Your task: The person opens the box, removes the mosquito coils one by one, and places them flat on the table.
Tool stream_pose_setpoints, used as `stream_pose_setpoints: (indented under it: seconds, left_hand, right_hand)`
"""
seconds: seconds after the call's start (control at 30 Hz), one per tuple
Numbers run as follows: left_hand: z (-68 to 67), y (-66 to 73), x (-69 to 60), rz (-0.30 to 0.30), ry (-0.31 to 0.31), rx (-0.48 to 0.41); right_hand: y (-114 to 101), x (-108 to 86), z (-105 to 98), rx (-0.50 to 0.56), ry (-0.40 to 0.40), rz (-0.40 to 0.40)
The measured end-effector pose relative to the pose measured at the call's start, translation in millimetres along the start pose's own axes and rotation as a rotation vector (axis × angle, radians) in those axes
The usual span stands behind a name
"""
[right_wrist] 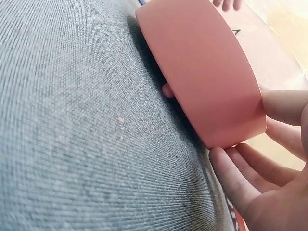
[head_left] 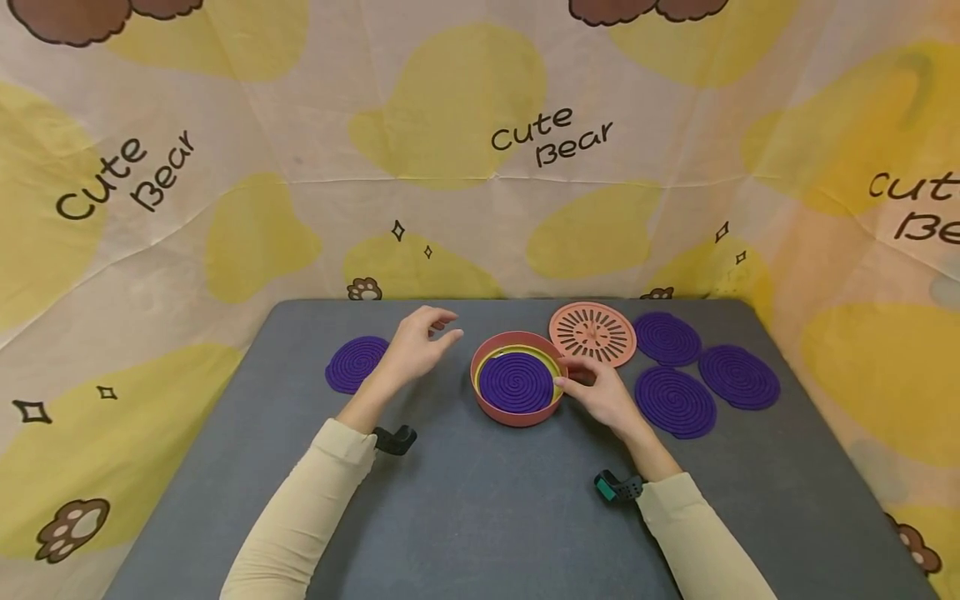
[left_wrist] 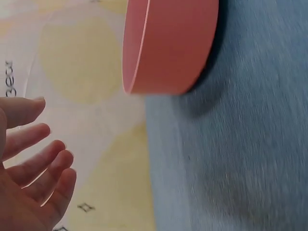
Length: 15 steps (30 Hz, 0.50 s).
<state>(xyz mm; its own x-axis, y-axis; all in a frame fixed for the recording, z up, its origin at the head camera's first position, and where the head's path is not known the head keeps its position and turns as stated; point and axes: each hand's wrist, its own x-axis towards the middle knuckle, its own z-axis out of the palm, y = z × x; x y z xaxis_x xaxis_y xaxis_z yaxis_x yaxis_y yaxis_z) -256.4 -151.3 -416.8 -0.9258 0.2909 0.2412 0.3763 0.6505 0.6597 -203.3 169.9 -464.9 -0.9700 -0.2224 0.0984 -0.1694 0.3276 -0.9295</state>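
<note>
A round pink container [head_left: 517, 418] stands in the middle of the table, shown from the side in the left wrist view. Inside it lies a purple spiral coaster [head_left: 516, 383], with a yellow rim [head_left: 517, 347] showing around it. My right hand [head_left: 603, 398] holds the container's right side; in the right wrist view the thumb is at the upper edge and fingers touch lower down the wall. To the container's left, my left hand [head_left: 416, 348] hovers with fingers loosely bent, apart from it and holding nothing. A small round foot [right_wrist: 167, 90] shows under the container.
A slotted pink lid [head_left: 581, 350] lies behind the container on the right. Several more purple spiral coasters are on the table: one coaster [head_left: 356, 365] at left beyond my left forearm, the others [head_left: 676, 402] grouped at right. A patterned cloth [head_left: 450, 108] hangs behind the table.
</note>
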Motion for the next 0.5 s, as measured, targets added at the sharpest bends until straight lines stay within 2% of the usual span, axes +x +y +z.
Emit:
stream_pose_setpoints:
  seconds: [0.23, 0.5]
  left_hand:
    - [18.0, 16.4, 4.5, 0.047, -0.045, -0.016]
    - [41.5, 34.0, 7.7, 0.088, -0.088, -0.058]
  right_hand:
    - [30, 8.4, 1, -0.002, 0.017, 0.006]
    - [34, 9.7, 0, 0.006, 0.016, -0.003]
